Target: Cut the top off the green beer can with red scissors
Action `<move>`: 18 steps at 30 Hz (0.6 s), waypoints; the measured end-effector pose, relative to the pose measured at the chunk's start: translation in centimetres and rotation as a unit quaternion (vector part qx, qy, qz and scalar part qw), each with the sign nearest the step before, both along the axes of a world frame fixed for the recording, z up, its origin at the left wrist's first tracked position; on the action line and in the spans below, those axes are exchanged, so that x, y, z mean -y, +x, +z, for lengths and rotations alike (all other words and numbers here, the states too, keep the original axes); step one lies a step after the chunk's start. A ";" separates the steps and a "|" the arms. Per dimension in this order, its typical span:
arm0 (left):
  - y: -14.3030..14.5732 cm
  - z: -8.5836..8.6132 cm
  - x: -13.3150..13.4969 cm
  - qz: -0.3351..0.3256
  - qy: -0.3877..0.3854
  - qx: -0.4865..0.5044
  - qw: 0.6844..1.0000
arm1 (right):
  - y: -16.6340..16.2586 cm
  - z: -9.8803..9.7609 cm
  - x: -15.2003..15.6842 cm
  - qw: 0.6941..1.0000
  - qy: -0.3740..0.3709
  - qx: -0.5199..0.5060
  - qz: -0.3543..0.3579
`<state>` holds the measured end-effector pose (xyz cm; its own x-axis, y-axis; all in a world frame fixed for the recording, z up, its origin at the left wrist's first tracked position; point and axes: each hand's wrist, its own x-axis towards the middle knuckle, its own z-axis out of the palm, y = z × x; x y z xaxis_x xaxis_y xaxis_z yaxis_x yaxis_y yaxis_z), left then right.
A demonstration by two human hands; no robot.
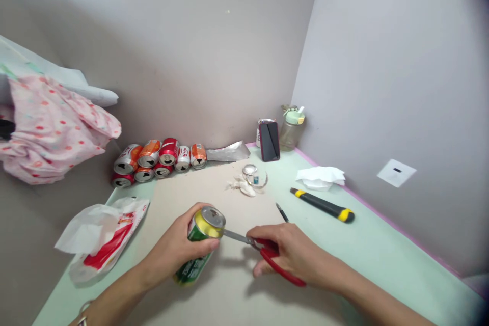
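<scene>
My left hand (pixel 176 249) is wrapped round a green and yellow drink can (pixel 198 242), held tilted above a beige board (pixel 229 290). My right hand (pixel 292 254) grips red-handled scissors (pixel 267 257). Their metal blades point left and meet the can just under its silver top rim. Both hands are closed on what they hold.
Several red and orange cans (pixel 158 160) lie stacked against the back wall. Cut can pieces (pixel 250 178) lie mid-board. A black and yellow utility knife (pixel 323 205), a pen (pixel 281 212), tissue (pixel 320 177), phone (pixel 269 141), bottle (pixel 292 129) are on the right. A plastic bag (pixel 103 237) lies left.
</scene>
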<state>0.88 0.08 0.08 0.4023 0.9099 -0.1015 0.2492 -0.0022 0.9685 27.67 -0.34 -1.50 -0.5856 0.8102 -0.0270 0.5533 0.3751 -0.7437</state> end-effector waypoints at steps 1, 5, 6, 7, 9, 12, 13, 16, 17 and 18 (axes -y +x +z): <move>-0.1 0.0 0.0 -0.004 0.000 0.003 1.000 | 0.0 0.0 0.0 1.000 -0.001 -0.001 0.008; -0.3 0.1 0.0 -0.088 -0.069 0.086 0.990 | 0.2 0.3 -0.1 0.996 -0.061 -0.033 0.060; -0.3 0.1 0.0 -0.112 -0.089 0.105 0.984 | 0.3 0.4 0.0 0.993 -0.082 -0.045 0.074; -0.3 0.2 0.1 -0.131 -0.107 0.119 0.978 | 0.3 0.5 0.0 0.989 -0.102 -0.056 0.087; -0.3 0.3 0.1 -0.146 -0.124 0.129 0.973 | 0.3 0.7 0.1 0.985 -0.122 -0.069 0.101; -0.3 0.5 0.2 -0.101 -0.098 0.107 0.984 | 0.1 1.0 0.5 0.992 -0.092 -0.053 0.066; -0.4 0.6 0.2 -0.083 -0.080 0.086 0.990 | 0.0 1.1 0.7 0.996 -0.071 -0.039 0.049; -0.4 0.8 0.2 -0.037 -0.015 0.004 0.999 | -0.3 1.1 1.1 1.000 0.003 0.008 0.011; -0.4 0.7 0.2 -0.021 0.004 -0.024 0.999 | -0.3 0.9 1.1 0.999 0.027 0.021 0.002; -0.3 0.4 0.2 0.001 0.024 -0.050 0.998 | -0.4 0.6 1.2 0.998 0.050 0.034 -0.006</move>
